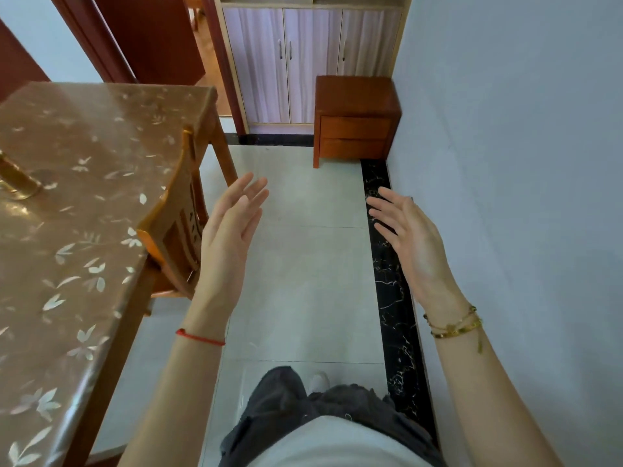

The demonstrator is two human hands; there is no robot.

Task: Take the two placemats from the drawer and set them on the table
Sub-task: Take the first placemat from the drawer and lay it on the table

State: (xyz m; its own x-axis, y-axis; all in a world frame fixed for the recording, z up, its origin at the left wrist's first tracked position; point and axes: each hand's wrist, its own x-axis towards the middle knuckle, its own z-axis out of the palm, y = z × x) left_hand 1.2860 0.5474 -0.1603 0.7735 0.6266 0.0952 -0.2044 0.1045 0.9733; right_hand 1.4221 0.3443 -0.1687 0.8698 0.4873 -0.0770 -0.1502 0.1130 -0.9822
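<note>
A small red-brown wooden nightstand [357, 99] stands against the right wall ahead, with an upper drawer [355, 128] and a lower drawer [352, 148], both closed. No placemats are visible. The table [67, 183], covered with a brown leaf-patterned cloth, fills the left side. My left hand [232, 227] and my right hand [408, 230] are raised in front of me over the floor, fingers spread, holding nothing, well short of the nightstand.
A wooden chair [175, 227] is pushed in at the table's right edge, just left of my left hand. A pale cabinet [313, 62] with handled doors stands behind the nightstand. A gold object [17, 180] lies on the table. Light floor tiles [303, 281] stretch ahead.
</note>
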